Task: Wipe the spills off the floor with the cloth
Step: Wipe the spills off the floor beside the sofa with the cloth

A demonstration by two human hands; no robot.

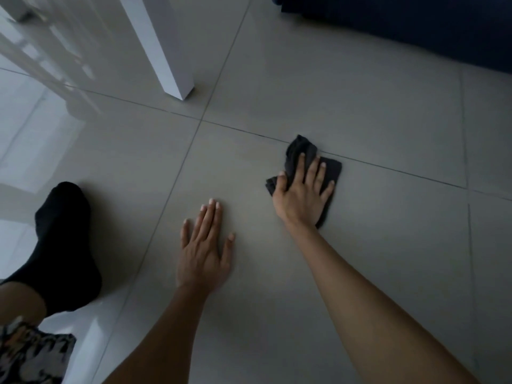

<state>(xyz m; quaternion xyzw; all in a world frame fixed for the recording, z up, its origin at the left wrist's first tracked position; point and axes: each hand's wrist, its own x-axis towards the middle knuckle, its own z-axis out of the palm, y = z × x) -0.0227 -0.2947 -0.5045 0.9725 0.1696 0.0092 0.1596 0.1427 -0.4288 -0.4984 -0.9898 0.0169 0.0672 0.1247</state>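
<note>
Head view, looking down on a grey tiled floor (360,106). Right hand (300,194) flat on a dark cloth (331,173) at about one o'clock from frame centre, fingers (313,169) spread apart and pressing down rather than pinching, palm over the middle of the crumpled fabric. Likely spread so to bear on as much cloth as possible while wiping. Cloth bunched and soft, folds rising at its far edge, lying just on the near side of a grout line, its far corner touching that line. Left hand (203,254) planted bare on the tile near six o'clock, fingers nearly together and extended, thumb out, holding nothing; probably a prop for body weight during the crouch. Both forearms bare, reaching in from the bottom edge.

Tiles large, smooth and glossy, mirroring pale light at nine to ten o'clock. No distinct puddle or stain to be made out in the dim light; cannot tell where the spill lies or how much is left.

White square furniture leg (169,65) standing at eleven o'clock, hard-edged and painted. Dark blue fabric edge (415,29) at one o'clock along the top. Black sock (65,245) on a foot at eight o'clock, knit and matte, flat on the floor. Patterned garment (25,353) at the lower left corner.
</note>
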